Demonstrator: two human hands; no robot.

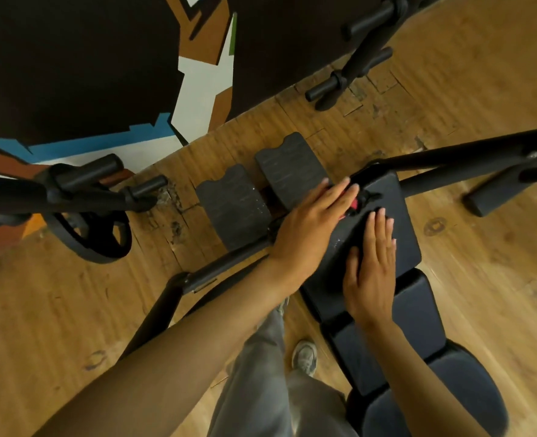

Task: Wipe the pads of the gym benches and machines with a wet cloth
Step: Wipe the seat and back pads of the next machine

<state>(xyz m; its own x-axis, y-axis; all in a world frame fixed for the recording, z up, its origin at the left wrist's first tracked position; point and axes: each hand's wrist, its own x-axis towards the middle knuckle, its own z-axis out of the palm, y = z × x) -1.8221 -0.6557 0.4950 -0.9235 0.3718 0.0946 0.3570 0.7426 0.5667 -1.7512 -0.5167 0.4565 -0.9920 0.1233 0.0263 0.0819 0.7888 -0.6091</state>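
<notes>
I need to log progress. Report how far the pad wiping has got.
Done: nothing can be confirmed; no pad looks clearly wet. In hand: both hands lie flat on the top pad, the left hand near a red thing that is mostly hidden and may or may not be the cloth, the right hand beside it. Left: the lower pads, and likely the foot plates.

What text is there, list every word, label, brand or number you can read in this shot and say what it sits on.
None can be read.
Wall mural: colour blocks only, no letters.
Black pad under both hands: no brand or label showing.
Red piece by the left hand: no writing to be made out.
Foot plates: ridged texture only.
Weight plate: too dark to show any number.
</notes>
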